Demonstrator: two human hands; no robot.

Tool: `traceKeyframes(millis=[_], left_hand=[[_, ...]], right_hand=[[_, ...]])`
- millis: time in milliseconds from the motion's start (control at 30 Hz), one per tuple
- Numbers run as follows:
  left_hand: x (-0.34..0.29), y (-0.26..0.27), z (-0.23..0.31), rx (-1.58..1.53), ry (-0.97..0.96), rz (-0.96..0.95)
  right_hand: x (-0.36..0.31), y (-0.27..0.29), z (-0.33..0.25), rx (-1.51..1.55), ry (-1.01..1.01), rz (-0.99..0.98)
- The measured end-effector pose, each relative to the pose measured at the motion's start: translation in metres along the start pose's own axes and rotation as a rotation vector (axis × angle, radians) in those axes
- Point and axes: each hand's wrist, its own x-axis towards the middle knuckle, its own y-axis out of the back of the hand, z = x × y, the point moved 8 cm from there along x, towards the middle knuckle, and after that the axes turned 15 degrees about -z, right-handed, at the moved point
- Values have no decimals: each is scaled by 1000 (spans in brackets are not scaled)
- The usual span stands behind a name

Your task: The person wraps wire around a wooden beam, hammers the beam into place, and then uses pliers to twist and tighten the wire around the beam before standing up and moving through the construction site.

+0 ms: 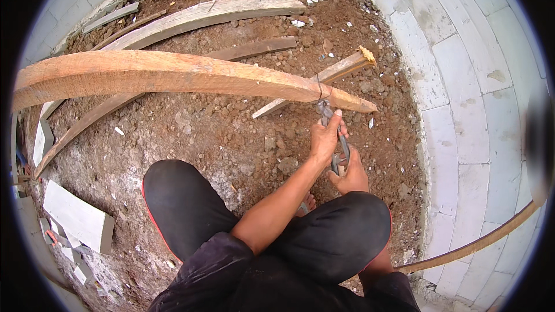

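A pair of pincers (344, 149) with dark metal handles slants between my hands. My left hand (325, 137) is closed around it near the jaws, thumb along the top. Lower and to the right, my right hand (352, 177) wraps the handle ends. The jaws meet a thin dark wire (319, 88) looped around a long reddish timber beam (191, 75), close to its right end. Whether the jaws are clamped on the wire is too small to tell. Beneath that end, a shorter timber piece (341, 71) crosses at an angle.
More timbers, including a pale weathered beam (219, 13), lie on rough brown soil (254, 156). Light block walls (459, 133) rise at right and upper left. Loose white blocks (78, 215) sit at lower left. My bent knees flank my left forearm. A wooden strip (474, 244) leans at lower right.
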Motion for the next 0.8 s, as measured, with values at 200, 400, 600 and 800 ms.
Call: traceKeyframes(millis=[200, 400, 600, 800], left_hand=[[8, -29, -14, -147, 101, 83], [-13, 5, 10, 731, 38, 119], [-34, 13, 26, 875, 1, 195], [-43, 10, 38, 864, -111, 118]], right_hand=[[-10, 37, 5, -402, 119, 530], [3, 7, 12, -640, -29, 270], [-1, -7, 5, -557, 53, 311], [-17, -4, -20, -556, 68, 438]])
